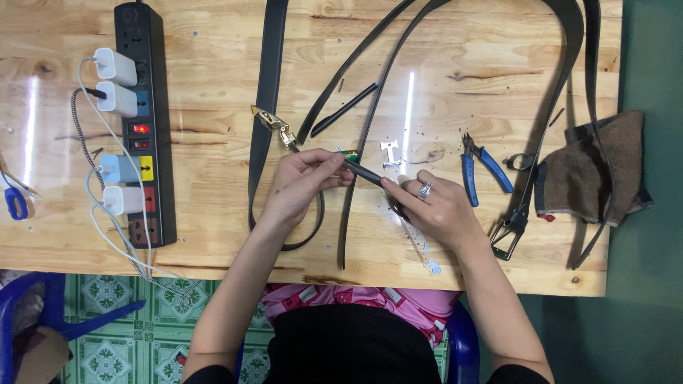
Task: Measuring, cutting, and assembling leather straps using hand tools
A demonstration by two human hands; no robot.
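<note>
Both hands work over the middle of the wooden bench, just in front of the small silver clasp plate, which serves as the landmark below.

**Left hand.** The left hand lies to the left of the clasp plate. Its fingers are closed on the end of a black belt strap, pinching it near a small gold and green fitting.

**Right hand.** The right hand, wearing a ring, lies just nearer the person than the clasp plate. Its fingers are closed around a dark, slim tool whose tip points left toward the gold and green fitting. A clear ruler lies partly under this hand.

**Surroundings.**
- Gold buckle: left of the clasp plate, on another belt.
- Black pen: beyond the clasp plate, to its left.
- Blue-handled pliers: right of the clasp plate.
- Brown cloth: far right.
- Black power strip with white chargers: far left.

**Hazards (judged).**
- The tool tip sits close to the left fingertips; a slip under pressure could jab them.
- The strap is held only by a pinch; a twist could shift the fitting off line.
- The clasp plate is small and loose; a sweep of the wrist could knock it off the bench.
</note>
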